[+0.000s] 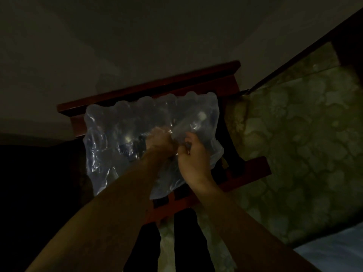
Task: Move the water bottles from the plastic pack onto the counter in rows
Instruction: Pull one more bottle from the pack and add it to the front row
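both fists, left hand and right hand, tight on the plastic pack wrap

Not much to go on here, it's really dim. Both forearms are bare all the way up to the edge of the shot, no sleeves showing, no watch, no bands or bracelets at the wrists. Left hand and right hand are bare too, no gloves, and I can't spot any rings on the fingers, though it's too dark to be sure. Down below, the legs look like dark trousers.
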Demonstrator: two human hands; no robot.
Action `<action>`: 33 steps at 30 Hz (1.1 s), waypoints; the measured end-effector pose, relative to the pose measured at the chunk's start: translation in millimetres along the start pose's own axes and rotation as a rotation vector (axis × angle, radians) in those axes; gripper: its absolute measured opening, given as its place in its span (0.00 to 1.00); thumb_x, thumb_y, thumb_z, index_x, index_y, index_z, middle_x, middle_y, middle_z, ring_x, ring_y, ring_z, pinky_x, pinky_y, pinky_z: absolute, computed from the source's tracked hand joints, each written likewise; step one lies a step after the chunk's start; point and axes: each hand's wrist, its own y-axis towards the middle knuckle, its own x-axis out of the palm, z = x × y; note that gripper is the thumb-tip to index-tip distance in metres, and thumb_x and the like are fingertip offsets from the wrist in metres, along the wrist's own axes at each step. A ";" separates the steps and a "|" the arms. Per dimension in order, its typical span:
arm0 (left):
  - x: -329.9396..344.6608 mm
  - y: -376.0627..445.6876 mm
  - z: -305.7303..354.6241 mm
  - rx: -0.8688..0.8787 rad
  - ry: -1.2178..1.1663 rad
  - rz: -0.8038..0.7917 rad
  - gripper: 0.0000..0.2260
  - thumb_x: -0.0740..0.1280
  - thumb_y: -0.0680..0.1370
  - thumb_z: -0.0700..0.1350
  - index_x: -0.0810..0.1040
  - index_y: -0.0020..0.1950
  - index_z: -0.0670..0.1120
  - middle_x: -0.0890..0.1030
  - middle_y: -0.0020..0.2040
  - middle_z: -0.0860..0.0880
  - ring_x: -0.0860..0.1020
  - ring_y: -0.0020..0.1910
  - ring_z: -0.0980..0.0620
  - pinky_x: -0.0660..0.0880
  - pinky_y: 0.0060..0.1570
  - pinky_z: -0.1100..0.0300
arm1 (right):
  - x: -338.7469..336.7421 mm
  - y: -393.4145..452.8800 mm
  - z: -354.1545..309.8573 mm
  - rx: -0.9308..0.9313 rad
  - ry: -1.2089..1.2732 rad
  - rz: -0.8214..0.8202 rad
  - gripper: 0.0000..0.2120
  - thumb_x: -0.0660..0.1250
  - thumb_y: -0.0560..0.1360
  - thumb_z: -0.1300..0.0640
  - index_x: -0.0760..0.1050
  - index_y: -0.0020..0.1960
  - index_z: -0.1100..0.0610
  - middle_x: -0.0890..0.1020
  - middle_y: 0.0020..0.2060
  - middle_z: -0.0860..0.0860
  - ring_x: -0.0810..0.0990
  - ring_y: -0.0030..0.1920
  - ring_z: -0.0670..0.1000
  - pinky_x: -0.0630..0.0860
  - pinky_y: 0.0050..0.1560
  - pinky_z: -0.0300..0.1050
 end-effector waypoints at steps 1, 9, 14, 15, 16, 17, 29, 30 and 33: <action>-2.9 -1.9 0.4 0.019 0.016 0.007 0.18 0.70 0.77 0.49 0.79 0.62 0.39 0.80 0.61 0.38 0.79 0.60 0.40 0.76 0.61 0.47 | 1.0 -2.0 -0.8 0.001 0.009 0.004 0.21 0.57 0.82 0.59 0.65 0.74 0.52 0.75 0.66 0.51 0.76 0.63 0.50 0.71 0.54 0.40; -45.5 -44.8 4.7 -0.001 -0.078 0.102 0.15 0.73 0.73 0.54 0.80 0.44 0.41 0.83 0.44 0.42 0.83 0.47 0.43 0.80 0.44 0.52 | 2.9 -21.1 -13.9 -0.019 0.074 0.029 0.16 0.59 0.81 0.58 0.71 0.68 0.53 0.80 0.54 0.49 0.79 0.51 0.44 0.77 0.54 0.43; -53.0 -71.6 -7.8 -0.108 -0.191 0.109 0.23 0.71 0.74 0.59 0.80 0.56 0.40 0.83 0.50 0.43 0.82 0.50 0.44 0.78 0.46 0.56 | 0.0 -27.4 -24.8 0.039 0.203 -0.012 0.18 0.54 0.83 0.48 0.72 0.68 0.53 0.78 0.60 0.50 0.77 0.60 0.50 0.73 0.60 0.47; -52.8 -77.2 -8.1 -0.128 -0.200 0.115 0.24 0.70 0.74 0.60 0.80 0.55 0.40 0.83 0.49 0.43 0.82 0.49 0.45 0.78 0.43 0.57 | -0.1 -28.2 -24.7 0.049 0.221 -0.010 0.18 0.53 0.83 0.48 0.72 0.67 0.53 0.79 0.57 0.50 0.77 0.59 0.50 0.72 0.57 0.46; -52.7 -82.4 -8.5 -0.145 -0.207 0.118 0.23 0.69 0.75 0.61 0.80 0.54 0.41 0.83 0.45 0.44 0.82 0.46 0.46 0.76 0.39 0.59 | -0.1 -28.8 -24.2 0.060 0.235 -0.006 0.18 0.52 0.83 0.48 0.73 0.67 0.53 0.78 0.56 0.49 0.77 0.59 0.51 0.71 0.56 0.45; -53.2 -88.0 -8.5 -0.156 -0.227 0.131 0.23 0.68 0.75 0.61 0.80 0.52 0.41 0.81 0.41 0.46 0.81 0.43 0.47 0.73 0.35 0.61 | 0.3 -29.4 -23.1 0.069 0.240 -0.004 0.19 0.52 0.84 0.47 0.72 0.67 0.54 0.78 0.55 0.49 0.77 0.59 0.52 0.71 0.56 0.45; -98.2 -162.7 -41.7 -0.116 -0.789 -0.037 0.23 0.72 0.70 0.62 0.84 0.43 0.41 0.87 0.37 0.44 0.86 0.39 0.47 0.84 0.47 0.48 | -8.4 -29.3 -16.8 0.373 0.432 -0.096 0.33 0.55 0.77 0.32 0.64 0.75 0.51 0.74 0.68 0.55 0.74 0.67 0.56 0.70 0.69 0.56; -102.6 -166.0 -45.9 -0.126 -0.822 -0.067 0.23 0.72 0.70 0.61 0.84 0.44 0.40 0.86 0.37 0.43 0.86 0.38 0.46 0.84 0.47 0.47 | -8.4 -29.1 -18.5 0.380 0.451 -0.099 0.33 0.56 0.77 0.33 0.65 0.75 0.52 0.75 0.68 0.55 0.75 0.66 0.56 0.71 0.68 0.55; -111.2 -176.7 -61.2 -0.153 -0.935 -0.116 0.20 0.70 0.76 0.54 0.83 0.52 0.36 0.86 0.37 0.40 0.86 0.35 0.43 0.84 0.41 0.50 | -8.0 -35.0 -25.9 0.399 0.485 -0.103 0.31 0.56 0.78 0.34 0.68 0.72 0.53 0.76 0.66 0.55 0.77 0.63 0.55 0.74 0.60 0.49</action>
